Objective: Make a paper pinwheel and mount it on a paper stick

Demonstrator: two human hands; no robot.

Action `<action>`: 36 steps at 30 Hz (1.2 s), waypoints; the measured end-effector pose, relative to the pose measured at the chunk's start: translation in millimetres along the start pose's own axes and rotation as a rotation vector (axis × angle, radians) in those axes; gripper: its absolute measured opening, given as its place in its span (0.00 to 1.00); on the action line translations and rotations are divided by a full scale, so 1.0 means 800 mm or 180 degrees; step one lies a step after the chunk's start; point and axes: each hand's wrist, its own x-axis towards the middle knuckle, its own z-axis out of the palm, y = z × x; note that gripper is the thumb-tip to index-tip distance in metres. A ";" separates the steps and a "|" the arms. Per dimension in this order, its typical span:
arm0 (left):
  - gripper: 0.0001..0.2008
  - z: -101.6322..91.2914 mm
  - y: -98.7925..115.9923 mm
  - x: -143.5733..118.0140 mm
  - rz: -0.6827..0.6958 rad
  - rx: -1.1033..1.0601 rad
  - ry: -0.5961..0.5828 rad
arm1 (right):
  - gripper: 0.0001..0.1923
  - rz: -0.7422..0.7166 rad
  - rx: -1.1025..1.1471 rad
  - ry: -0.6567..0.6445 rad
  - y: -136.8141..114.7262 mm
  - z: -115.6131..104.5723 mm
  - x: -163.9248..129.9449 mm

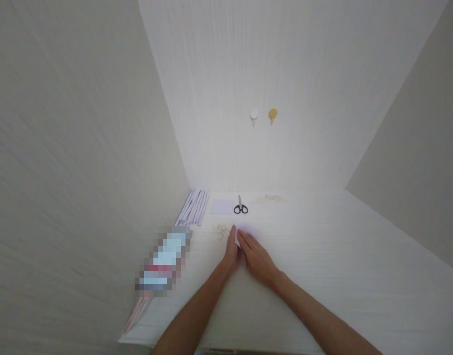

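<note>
Pale, streaky panelling on every side of this nook, with a whitish tabletop (340,246) in the same streaky look running up to the far wall (300,153). Two little hooks are on that wall, a white hook (254,115) and just right of it a gold hook (272,114).

So the thing being worked on is a piece of lilac paper (250,229), sitting around the middle of the table right where the person's hands meet. Very soft purple, almost white where the light catches it, looks thin and smooth. Its far part pokes out past the fingers to the right, and a lighter bit shows between the hands. Edges are kinda blurry, so can't tell if it's flat or curled under there.

Right hand (255,255) is mostly closed up, fingers together, holding the paper under the fingertips, thumb hidden. Left hand (232,252) is narrow, fingers close together along the paper's left edge; honestly can't tell if it's gripping or just steadying.

Just left of the hands is a small heap of cream strands (222,230). Farther back: black-handled scissors (240,204), blades pointing far, beside a flat lilac rectangle (222,206). Far left has a bunch of slim lilac rolls (193,208), lying side by side, roughly the same colour as the paper. Nearer on the left, something pixelated (167,256), mostly light blue with a reddish band.
</note>
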 end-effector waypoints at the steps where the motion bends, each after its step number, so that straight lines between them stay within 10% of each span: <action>1: 0.19 0.000 0.000 0.000 -0.0120 -0.0077 0.0022 | 0.32 -0.0038 0.0015 -0.0185 -0.003 0.004 0.000; 11: 0.16 -0.004 0.002 0.012 -0.0263 -0.0283 0.0445 | 0.33 -0.0316 0.0230 -0.0807 -0.017 0.012 -0.001; 17: 0.16 -0.001 0.014 0.012 0.0157 -0.0260 0.0265 | 0.26 -0.0123 0.0752 -0.0406 -0.017 0.001 -0.004; 23: 0.14 -0.001 0.021 0.013 0.0449 -0.0132 0.0246 | 0.08 0.0664 0.0803 0.0904 -0.013 -0.009 -0.003; 28: 0.13 0.006 0.009 0.003 0.0384 0.0011 0.0210 | 0.13 0.1560 0.0807 0.0544 -0.004 -0.005 0.005; 36: 0.16 0.009 -0.006 -0.001 0.0303 0.0212 0.0203 | 0.18 0.1728 0.0785 0.0578 0.013 -0.008 0.006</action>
